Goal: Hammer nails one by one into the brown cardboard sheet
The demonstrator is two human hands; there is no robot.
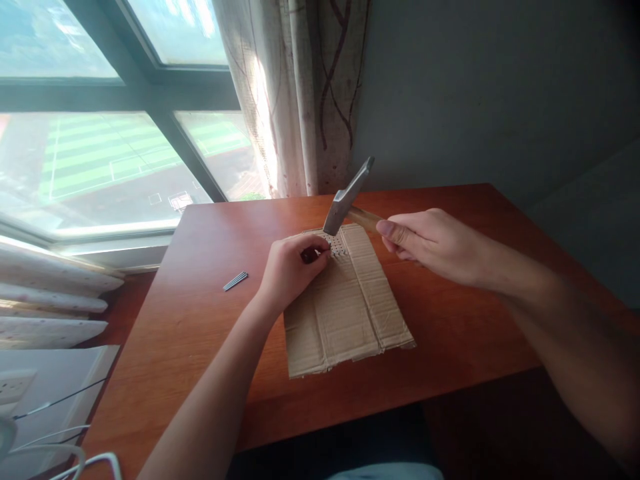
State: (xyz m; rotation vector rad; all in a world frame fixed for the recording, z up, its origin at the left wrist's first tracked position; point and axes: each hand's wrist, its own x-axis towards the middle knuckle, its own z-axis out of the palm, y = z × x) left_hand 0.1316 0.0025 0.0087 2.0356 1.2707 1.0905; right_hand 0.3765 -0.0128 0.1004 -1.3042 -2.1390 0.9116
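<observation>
In my right hand (420,241) is a hammer (345,197), gripped by its wooden handle. Its metal head is raised and tilted just above my left fingertips. My left hand (295,260) rests at the far left part of a cardboard sheet (345,310). Thumb and forefinger pinch a nail (329,247), which the fingers mostly hide. Beside that pinch, a patch of small dark and light dots (340,245) covers the far end of the cardboard; whether they are holes or nail heads is too small to tell. Several loose nails (235,281) lie together left of my left hand.
The cardboard lies on a reddish-brown wooden table (460,320). Behind it hang a patterned curtain (300,100) and a dark wall. A window (100,153) is on the left. White cables (75,457) and a wall socket (15,387) are at the lower left.
</observation>
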